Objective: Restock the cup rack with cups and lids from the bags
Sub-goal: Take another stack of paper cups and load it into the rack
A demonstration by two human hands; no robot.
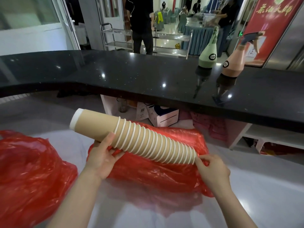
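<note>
Left hand [102,156] and right hand [212,170] gripping long nested stack of tan paper cups [144,139].
Held tilted above crumpled red plastic bag [158,175]; fingers curled around both ends.

Bare forearms and hands [102,155], sleeveless

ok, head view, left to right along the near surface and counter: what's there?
Loose red bag → left hand → stack of paper cups → right hand → pink spray bottle.
</note>
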